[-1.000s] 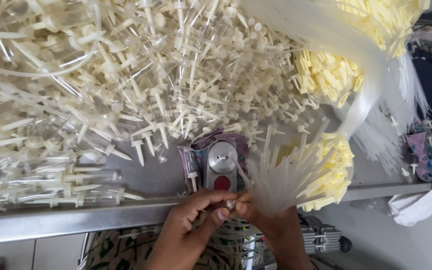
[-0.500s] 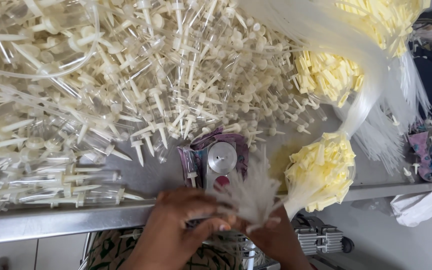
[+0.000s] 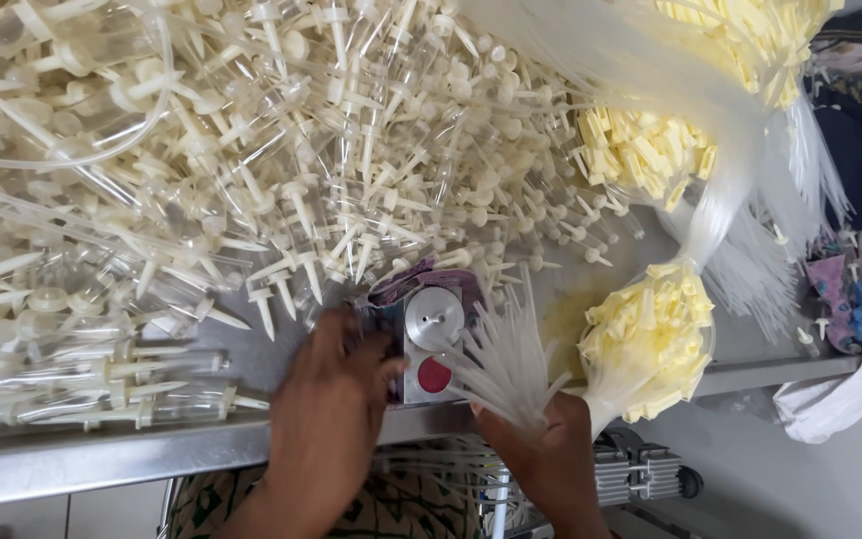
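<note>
The right hand (image 3: pixel 541 449) grips a fan of tubes (image 3: pixel 506 359), long axes pointing up-left over the table (image 3: pixel 102 459). The left hand (image 3: pixel 326 399) lies flat, fingers spread, beside the press (image 3: pixel 431 344).

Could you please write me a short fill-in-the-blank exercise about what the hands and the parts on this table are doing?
1. The right hand holds a fanned bundle of clear ____.
2. The button on the small metal device is ____.
3. The left hand reaches over the table's ____ edge toward the pile of spikes.
4. The bagged caps are ____.

Missing words: tubes; red; metal; yellow
</note>
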